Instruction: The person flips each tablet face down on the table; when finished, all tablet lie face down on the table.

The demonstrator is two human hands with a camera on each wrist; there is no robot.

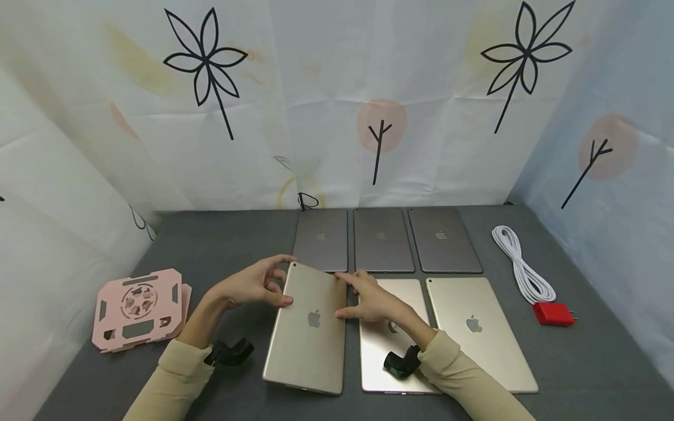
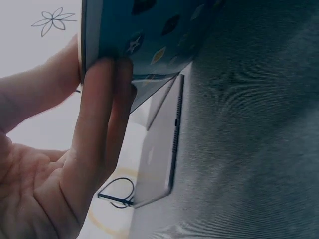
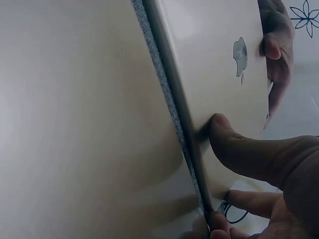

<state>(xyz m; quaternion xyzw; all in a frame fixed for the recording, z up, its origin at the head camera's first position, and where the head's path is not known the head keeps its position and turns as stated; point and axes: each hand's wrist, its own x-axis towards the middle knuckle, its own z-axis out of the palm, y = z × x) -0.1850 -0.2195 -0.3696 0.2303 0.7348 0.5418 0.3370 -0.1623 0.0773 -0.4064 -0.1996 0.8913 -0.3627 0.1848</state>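
Observation:
A gold tablet (image 1: 305, 345), its back with an apple logo facing up, is tilted with its far end raised. My left hand (image 1: 255, 285) grips its left edge, thumb on the back and fingers against the screen side. App icons show on that screen (image 2: 149, 40) in the left wrist view. My right hand (image 1: 372, 301) holds the upper right edge, with the thumb (image 3: 222, 127) pressing the back and fingertips at the corner. Right of it, a second gold tablet (image 1: 387, 362) lies flat under my right wrist. A third gold tablet (image 1: 484, 345) lies beyond that.
Behind, three grey tablets (image 1: 381, 240) lie in a row on the dark cloth-covered table (image 1: 226, 234). At left is a pink slotted stand (image 1: 113, 310). A coiled white cable (image 1: 521, 269) and a red charger plug (image 1: 553, 314) lie at right. Patterned curtains (image 1: 326, 88) enclose the table.

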